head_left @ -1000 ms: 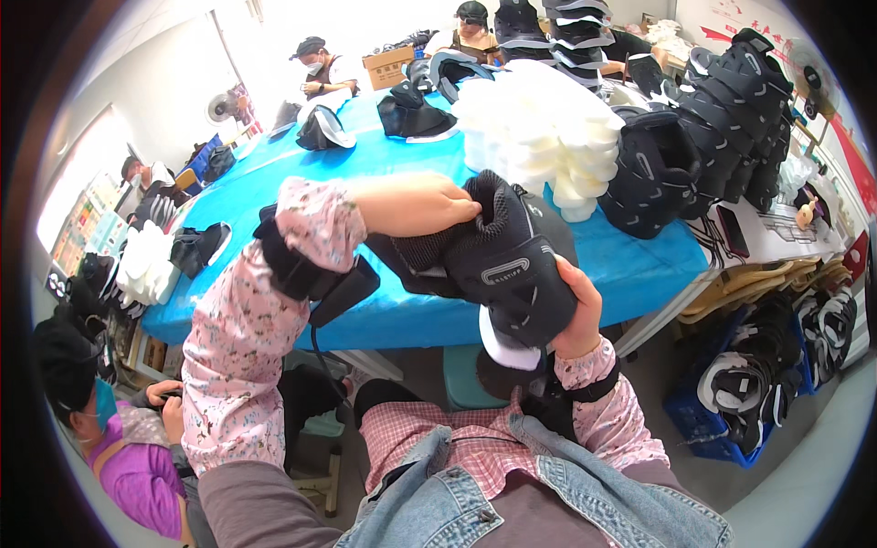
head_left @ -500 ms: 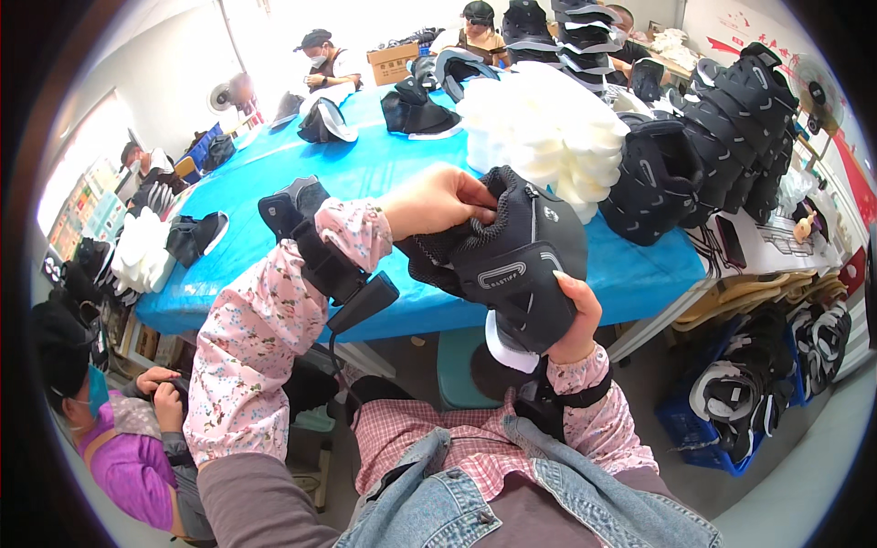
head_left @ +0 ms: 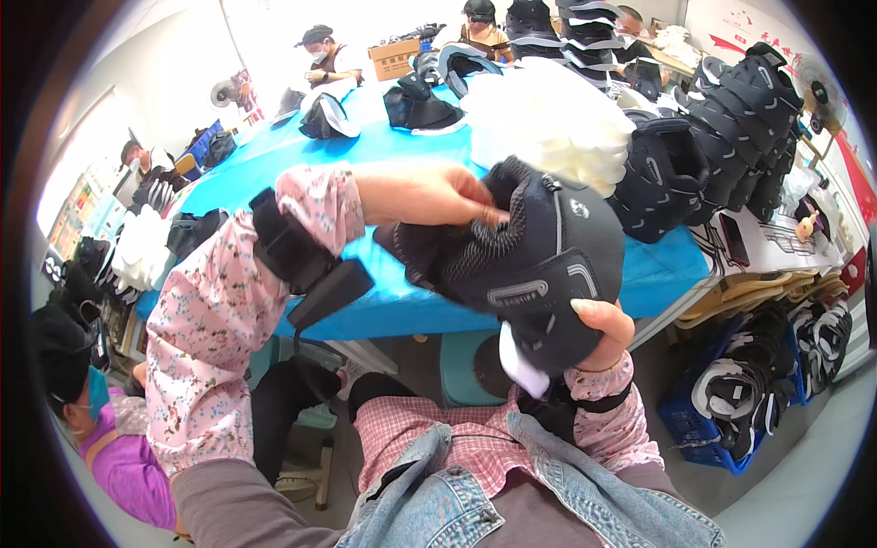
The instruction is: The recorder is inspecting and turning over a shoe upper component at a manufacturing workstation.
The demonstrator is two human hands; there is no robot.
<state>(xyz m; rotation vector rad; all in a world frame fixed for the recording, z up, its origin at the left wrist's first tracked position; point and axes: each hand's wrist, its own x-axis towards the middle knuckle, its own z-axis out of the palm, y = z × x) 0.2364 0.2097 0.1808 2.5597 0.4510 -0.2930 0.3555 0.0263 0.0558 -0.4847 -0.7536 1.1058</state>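
Observation:
A black shoe upper [head_left: 548, 265] with a mesh lining, grey trim lines and a white edge is held up in front of me, above the near edge of the table. My left hand [head_left: 443, 194] is closed at its opening, with the fingers pinching the collar and their tips partly inside. From below, my right hand [head_left: 603, 336] grips the lower right side, thumb on the outer face and the other fingers mostly hidden behind it. The upper is tilted, its opening facing up and left.
A blue-covered table [head_left: 247, 192] carries several more uppers, a pile of white moulded pieces [head_left: 548, 119] and tall stacks of black uppers [head_left: 740, 128]. A phone [head_left: 733, 239] lies at the right. A blue crate [head_left: 703, 429] holds more parts below. A co-worker [head_left: 119, 438] sits close at left.
The shoe upper has turned and shifted slightly right and down, with my right hand under it. My left forearm has swung left, while the left fingers stay at the collar.

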